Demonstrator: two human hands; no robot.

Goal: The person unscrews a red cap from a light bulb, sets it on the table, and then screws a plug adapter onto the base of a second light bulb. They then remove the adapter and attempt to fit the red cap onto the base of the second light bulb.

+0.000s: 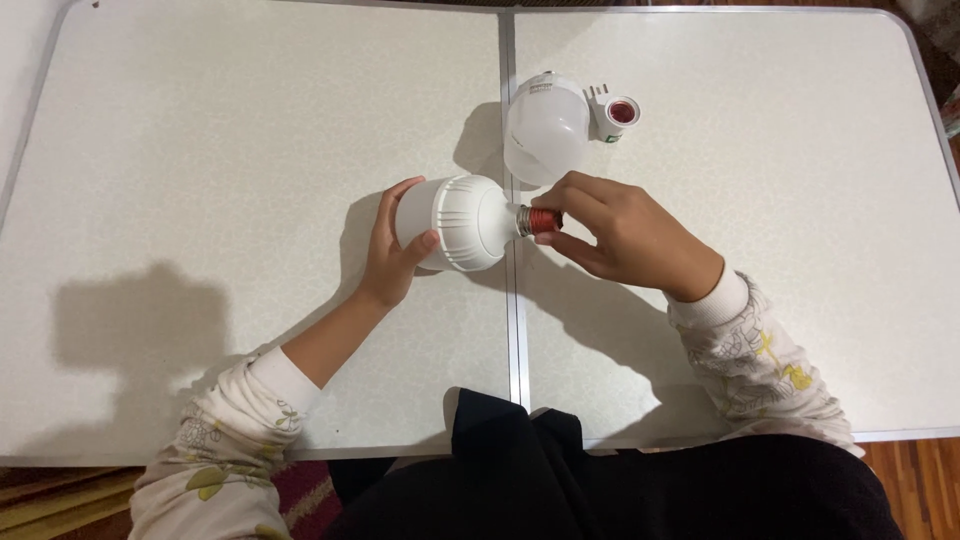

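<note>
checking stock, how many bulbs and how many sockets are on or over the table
Large white plastic bulbs: 2, one held, one lying on the table
Small red-and-white lamp sockets: 2, one in the right hand, one lying loose
Total: 4

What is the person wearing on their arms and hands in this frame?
Both hands, left hand and right hand, are bare: no gloves, rings or watch visible. Each arm wears a long cream sleeve printed with yellow-green leaf and flower shapes, the same on the right sleeve. Each ends in a plain white ribbed cuff. Dark clothing covers the lap.
</note>
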